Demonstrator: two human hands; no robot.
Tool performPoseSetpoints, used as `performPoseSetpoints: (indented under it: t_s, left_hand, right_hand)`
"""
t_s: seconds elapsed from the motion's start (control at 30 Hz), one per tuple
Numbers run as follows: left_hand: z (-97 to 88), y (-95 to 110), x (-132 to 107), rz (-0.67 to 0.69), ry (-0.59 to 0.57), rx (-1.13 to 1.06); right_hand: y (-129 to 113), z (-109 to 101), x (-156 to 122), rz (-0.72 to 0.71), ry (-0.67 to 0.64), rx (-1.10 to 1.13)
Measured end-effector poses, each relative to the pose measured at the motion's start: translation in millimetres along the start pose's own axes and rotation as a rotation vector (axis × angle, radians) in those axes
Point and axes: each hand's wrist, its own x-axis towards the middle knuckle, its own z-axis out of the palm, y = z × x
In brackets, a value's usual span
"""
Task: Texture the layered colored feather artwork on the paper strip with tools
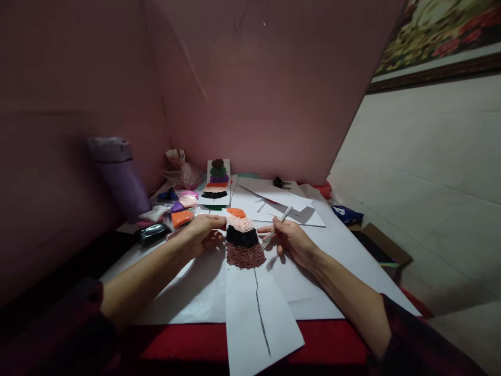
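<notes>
A long white card tilts towards me over the table's front edge. Its upper part bears textured bands of orange, pale pink, black and brown that look like modelling clay. A dark line runs down the card below them. My left hand pinches the card's left edge beside the pale band. In my right hand is a slim pale pen-like tool, slanting down to the left. Its lower end is close to the right edge of the clay; whether it touches, I cannot tell.
Behind stands another card with coloured bands. Packets of coloured clay and a shiny black packet lie to the left, near a purple cylindrical bag. Loose white sheets and black-handled scissors lie at the back.
</notes>
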Motion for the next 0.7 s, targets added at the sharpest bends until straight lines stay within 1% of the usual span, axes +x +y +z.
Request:
performPoseSetpoints:
  t_s: [0.1, 0.17, 0.3, 0.37, 0.43, 0.57, 0.7]
  left_hand:
    - [0.4, 2, 3, 0.012, 0.022, 0.018]
    - [1.9, 3, 5, 0.032, 0.013, 0.011]
    - [7.1, 3, 7, 0.091, -0.052, -0.049]
    - [9.0, 0, 9, 0.120, -0.096, -0.090]
    - [9.4, -5, 12, 0.148, -0.145, -0.128]
    - [5.0, -16, 17, 0.193, -0.233, -0.173]
    - [-2.8, -21, 17, 0.211, -0.282, -0.178]
  right_hand:
    - [2, 0, 0, -0.013, -0.017, 0.000]
    - [4, 0, 0, -0.035, -0.001, 0.020]
    - [7, -2, 3, -0.154, 0.105, 0.094]
    - [7, -2, 5, -0.202, 0.130, 0.122]
    - [5, -2, 6, -0.232, 0.088, 0.158]
    - [3, -1, 5, -0.236, -0.076, 0.240]
    - [4, 0, 5, -0.247, -0.113, 0.260]
